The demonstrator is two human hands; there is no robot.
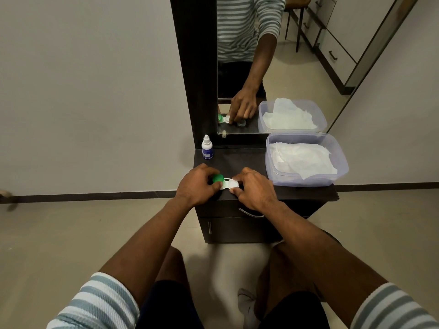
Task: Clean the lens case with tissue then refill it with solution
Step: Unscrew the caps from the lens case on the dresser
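Note:
A white lens case [229,184] with a green cap [217,178] on its left well lies near the front edge of the dark dresser top [240,160]. My left hand [197,186] curls its fingers around the green cap. My right hand [254,187] pinches the right end of the case between thumb and fingers; that end is mostly hidden under the hand. A small white solution bottle [207,147] with a blue label stands upright at the back left of the top. White tissues [301,160] lie in a translucent plastic box [342,162] at the right.
A tall mirror [273,67] stands behind the dresser top and reflects my hand, the case and the tissue box. Below the top are a drawer with a metal handle [251,213] and a cupboard door. My knees are close in front of the dresser.

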